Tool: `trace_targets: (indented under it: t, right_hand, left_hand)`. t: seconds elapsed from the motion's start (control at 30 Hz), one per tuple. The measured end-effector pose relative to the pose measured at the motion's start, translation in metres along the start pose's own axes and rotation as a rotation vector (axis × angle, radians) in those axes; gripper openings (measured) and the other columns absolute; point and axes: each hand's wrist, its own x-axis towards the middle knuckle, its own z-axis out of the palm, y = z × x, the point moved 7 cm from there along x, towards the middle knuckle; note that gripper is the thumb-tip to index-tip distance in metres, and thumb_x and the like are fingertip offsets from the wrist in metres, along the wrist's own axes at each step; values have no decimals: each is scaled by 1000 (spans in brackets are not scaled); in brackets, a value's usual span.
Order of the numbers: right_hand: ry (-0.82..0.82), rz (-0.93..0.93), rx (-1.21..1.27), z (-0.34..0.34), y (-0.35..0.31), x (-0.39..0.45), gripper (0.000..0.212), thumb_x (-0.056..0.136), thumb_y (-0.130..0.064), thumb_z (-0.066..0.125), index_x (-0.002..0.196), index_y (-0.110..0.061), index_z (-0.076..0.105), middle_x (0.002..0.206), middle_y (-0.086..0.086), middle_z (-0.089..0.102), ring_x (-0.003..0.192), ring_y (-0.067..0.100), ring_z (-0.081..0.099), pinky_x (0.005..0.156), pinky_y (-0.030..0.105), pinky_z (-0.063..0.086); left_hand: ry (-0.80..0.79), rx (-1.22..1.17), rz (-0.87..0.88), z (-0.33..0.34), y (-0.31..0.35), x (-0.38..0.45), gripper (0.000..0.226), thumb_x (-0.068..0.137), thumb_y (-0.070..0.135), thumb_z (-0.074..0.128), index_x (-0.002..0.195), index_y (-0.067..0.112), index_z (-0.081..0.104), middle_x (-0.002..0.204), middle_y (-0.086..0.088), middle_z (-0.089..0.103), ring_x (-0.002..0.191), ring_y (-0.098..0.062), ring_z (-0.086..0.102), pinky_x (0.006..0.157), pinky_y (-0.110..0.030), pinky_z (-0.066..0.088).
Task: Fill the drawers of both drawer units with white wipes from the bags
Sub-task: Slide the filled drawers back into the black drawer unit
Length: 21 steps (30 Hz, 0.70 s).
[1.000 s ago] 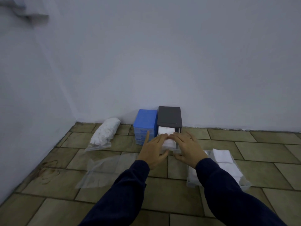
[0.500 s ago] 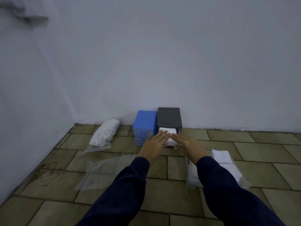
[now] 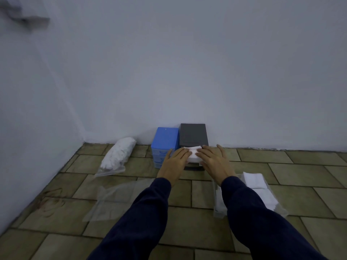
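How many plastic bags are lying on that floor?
3. A full bag of wipes lies left of the blue drawer unit; an emptied clear bag lies flat nearer the person; a part-full bag lies right, partly hidden by the sleeve.

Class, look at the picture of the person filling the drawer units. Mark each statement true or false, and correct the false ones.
1. Both hands, left hand and right hand, lie flat on the wipes. True.
2. The blue unit stands right of the black unit. False: it stands left of it.
3. A full bag lies left of the blue unit. True.
4. The wipes under the hands are in a blue drawer. False: in the black unit's drawer.
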Motion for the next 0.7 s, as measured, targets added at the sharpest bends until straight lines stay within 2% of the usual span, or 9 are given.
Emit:
trace_targets:
  t: [0.07, 0.13, 0.27, 0.5, 0.57, 0.63, 0.7]
  right_hand:
    - [30, -9, -56, -1, -1, -3, 56, 37, -23, 95, 89, -20, 74, 102, 3, 72, 96, 19, 68, 87, 52, 48]
    - [24, -14, -77, -2, -4, -5, 56, 34, -22, 94, 86, -20, 74, 104, 3, 71, 96, 19, 68, 86, 55, 48]
    - [24, -33, -111, 0, -6, -4, 55, 36, -24, 94, 87, -18, 73, 101, 4, 72, 94, 18, 69, 87, 54, 47]
    - [-32, 29, -15, 6, -5, -6, 47, 47, -28, 90, 89, -17, 72, 95, 1, 72, 89, 16, 69, 82, 47, 52]
    - [-33, 74, 40, 1, -1, -4, 39, 64, -28, 83, 99, -16, 69, 101, 3, 71, 98, 18, 66, 90, 46, 48]
    - [-13, 75, 91, -1, 0, -2, 30, 79, -22, 72, 108, -13, 66, 112, 7, 68, 107, 22, 62, 100, 46, 37]
    - [12, 37, 89, -2, 2, -2, 35, 64, -19, 85, 96, -16, 71, 101, 5, 71, 94, 21, 68, 93, 47, 43]
  left_hand:
    - [11, 3, 5, -2, 1, 2, 47, 97, 13, 46, 143, 11, 35, 151, -8, 33, 141, -21, 26, 116, -38, 15]
    - [27, 10, 25, -4, 2, 3, 45, 97, 13, 47, 141, 10, 38, 149, -8, 36, 139, -22, 30, 114, -38, 19]
    - [27, 39, 24, -3, 0, 3, 46, 97, 15, 47, 142, 11, 37, 150, -7, 35, 139, -21, 29, 114, -38, 19]
    - [64, 23, 18, -2, -1, 3, 42, 97, 15, 46, 139, 12, 43, 147, -7, 39, 138, -22, 31, 111, -40, 23]
    - [57, 47, 28, -3, -2, 3, 43, 99, 16, 43, 141, 14, 39, 149, -5, 37, 139, -21, 28, 112, -40, 22]
    - [58, 67, 65, -4, 0, 2, 44, 95, 10, 51, 138, 11, 44, 145, -9, 43, 135, -25, 37, 109, -43, 30]
    - [35, 48, 86, -2, -2, 1, 53, 78, 2, 71, 128, 6, 56, 129, -17, 57, 118, -32, 55, 96, -45, 45]
